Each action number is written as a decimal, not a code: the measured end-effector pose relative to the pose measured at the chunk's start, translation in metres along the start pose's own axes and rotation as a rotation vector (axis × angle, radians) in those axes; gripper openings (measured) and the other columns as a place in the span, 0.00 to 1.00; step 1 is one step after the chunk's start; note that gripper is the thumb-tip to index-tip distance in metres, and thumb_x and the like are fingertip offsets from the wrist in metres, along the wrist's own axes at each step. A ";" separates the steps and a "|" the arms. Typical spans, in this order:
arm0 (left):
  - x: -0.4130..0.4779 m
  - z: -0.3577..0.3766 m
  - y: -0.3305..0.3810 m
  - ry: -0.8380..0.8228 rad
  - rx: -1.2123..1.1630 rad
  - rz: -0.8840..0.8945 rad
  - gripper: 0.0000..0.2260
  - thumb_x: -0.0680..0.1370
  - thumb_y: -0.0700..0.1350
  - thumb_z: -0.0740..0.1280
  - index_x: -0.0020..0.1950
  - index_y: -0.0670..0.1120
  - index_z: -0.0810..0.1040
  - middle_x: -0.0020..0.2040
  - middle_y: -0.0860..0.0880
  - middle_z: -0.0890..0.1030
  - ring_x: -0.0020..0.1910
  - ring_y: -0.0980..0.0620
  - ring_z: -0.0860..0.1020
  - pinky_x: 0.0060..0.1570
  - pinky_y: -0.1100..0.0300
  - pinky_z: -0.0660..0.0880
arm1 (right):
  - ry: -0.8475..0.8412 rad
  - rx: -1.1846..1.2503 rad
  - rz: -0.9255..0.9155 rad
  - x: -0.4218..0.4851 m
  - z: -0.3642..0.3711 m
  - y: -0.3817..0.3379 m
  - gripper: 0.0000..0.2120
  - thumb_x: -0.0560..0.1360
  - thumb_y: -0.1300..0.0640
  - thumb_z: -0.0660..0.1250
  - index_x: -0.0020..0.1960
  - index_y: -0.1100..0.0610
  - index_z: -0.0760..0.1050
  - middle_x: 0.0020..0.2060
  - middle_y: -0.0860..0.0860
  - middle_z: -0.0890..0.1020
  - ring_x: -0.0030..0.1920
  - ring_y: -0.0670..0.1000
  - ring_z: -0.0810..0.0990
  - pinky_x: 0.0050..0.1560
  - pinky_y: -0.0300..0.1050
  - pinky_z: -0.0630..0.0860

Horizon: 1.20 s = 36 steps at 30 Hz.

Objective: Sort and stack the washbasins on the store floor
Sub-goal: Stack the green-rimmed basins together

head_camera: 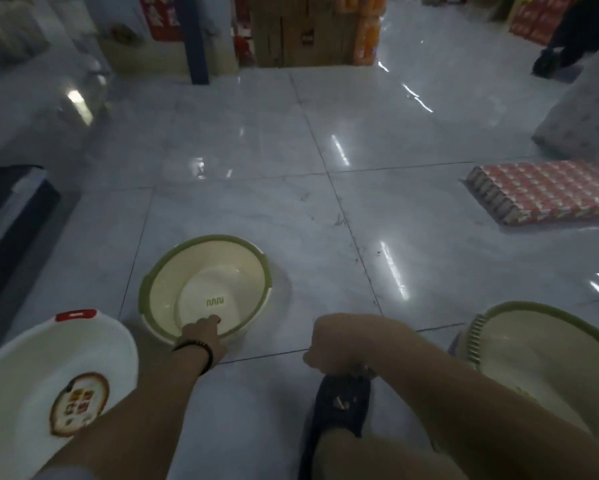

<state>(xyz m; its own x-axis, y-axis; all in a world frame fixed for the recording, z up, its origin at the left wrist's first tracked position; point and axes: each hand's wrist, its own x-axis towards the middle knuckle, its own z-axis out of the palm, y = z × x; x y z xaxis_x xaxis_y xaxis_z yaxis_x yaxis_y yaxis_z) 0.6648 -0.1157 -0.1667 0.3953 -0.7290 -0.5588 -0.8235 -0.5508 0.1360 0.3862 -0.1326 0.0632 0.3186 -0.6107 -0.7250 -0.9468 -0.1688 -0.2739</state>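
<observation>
A cream washbasin with a green rim (201,271) sits upright on the tiled floor just ahead of me. My left hand (201,336), with a dark band at the wrist, reaches over the basin's near rim and grips it, fingers inside. At the lower left a white washbasin with a red handle tab (41,372) and a round label stands tilted toward me. Another cream, green-rimmed washbasin with a ribbed edge (537,362) lies at the lower right. My right hand (329,351) hangs curled above my foot and holds nothing that I can see.
My foot in a dark slipper (343,403) stands between my arms. A flat block of red cartons (547,192) lies on the floor at the right. A dark shelf edge (10,216) lines the left. Cardboard boxes (301,32) stand at the back. A person's legs (564,39) are far right.
</observation>
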 end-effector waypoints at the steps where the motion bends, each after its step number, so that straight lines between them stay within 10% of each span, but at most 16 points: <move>1: 0.008 0.006 0.002 -0.023 0.023 0.009 0.31 0.78 0.50 0.68 0.80 0.52 0.62 0.74 0.46 0.71 0.73 0.41 0.70 0.72 0.47 0.70 | 0.029 0.047 -0.026 0.008 0.004 -0.005 0.14 0.86 0.51 0.60 0.57 0.61 0.78 0.53 0.56 0.81 0.50 0.56 0.80 0.47 0.43 0.75; 9: 0.033 0.038 0.011 0.061 0.362 0.096 0.10 0.80 0.41 0.58 0.58 0.53 0.72 0.59 0.47 0.79 0.57 0.45 0.78 0.65 0.48 0.71 | 0.080 0.118 -0.067 0.057 0.062 0.025 0.22 0.84 0.45 0.65 0.75 0.50 0.73 0.68 0.51 0.80 0.63 0.53 0.81 0.67 0.51 0.79; 20: -0.029 0.003 0.051 0.335 0.236 0.366 0.18 0.72 0.37 0.66 0.58 0.54 0.73 0.53 0.49 0.77 0.48 0.41 0.81 0.37 0.54 0.74 | 0.236 0.208 0.049 0.043 0.050 0.041 0.21 0.84 0.49 0.64 0.71 0.60 0.77 0.66 0.57 0.81 0.63 0.57 0.82 0.62 0.50 0.79; 33: -0.237 -0.099 0.284 0.546 0.362 1.053 0.17 0.73 0.35 0.65 0.56 0.54 0.72 0.47 0.51 0.74 0.42 0.43 0.78 0.32 0.55 0.73 | 0.909 1.142 0.279 -0.115 -0.052 0.200 0.45 0.73 0.33 0.72 0.82 0.52 0.62 0.69 0.59 0.76 0.55 0.61 0.84 0.44 0.57 0.88; 36: -0.291 -0.098 0.342 0.592 0.464 1.228 0.17 0.74 0.35 0.65 0.58 0.53 0.72 0.48 0.50 0.74 0.41 0.43 0.77 0.32 0.55 0.72 | 1.041 1.284 0.327 -0.168 -0.058 0.260 0.41 0.75 0.41 0.77 0.81 0.51 0.63 0.66 0.60 0.77 0.46 0.60 0.87 0.39 0.59 0.88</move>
<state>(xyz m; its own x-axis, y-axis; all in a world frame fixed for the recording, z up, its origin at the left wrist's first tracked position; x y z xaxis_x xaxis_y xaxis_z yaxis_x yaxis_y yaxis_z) 0.3078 -0.1315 0.1227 -0.6354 -0.7583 0.1457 -0.7710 0.6335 -0.0652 0.0837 -0.1189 0.1507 -0.5297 -0.7936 -0.2994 -0.1488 0.4344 -0.8883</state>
